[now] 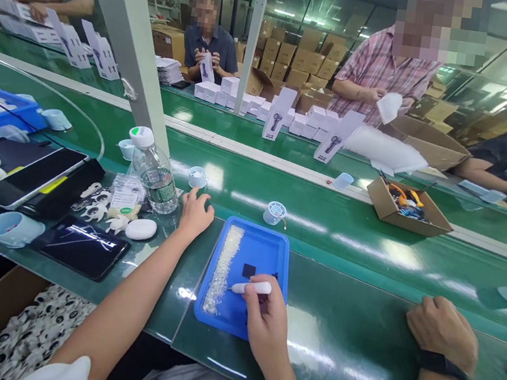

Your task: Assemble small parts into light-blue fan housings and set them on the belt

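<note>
In my right hand (268, 323) is a white pen-shaped tool (260, 288) with a thin tip, gripped between thumb and fingers. Its tip points at a strip of small whitish translucent pieces (223, 267) along the left side of a blue tray (286, 253). A small black square (249, 271) lies in the tray just above the tool. My left hand (197, 212) reaches over the bench with fingers apart and holds nothing visible. Just beyond its fingertips stands a light-blue round part (197, 176). Another light-blue round housing (275, 213) with a short wire stands behind the tray.
A plastic bottle (157, 174), a white oval case (140, 229) and a dark phone (84, 247) are to the left. A co-worker's hand (442, 333) rests on the bench at right. An open carton (407, 210) stands across the green belt, with several people beyond.
</note>
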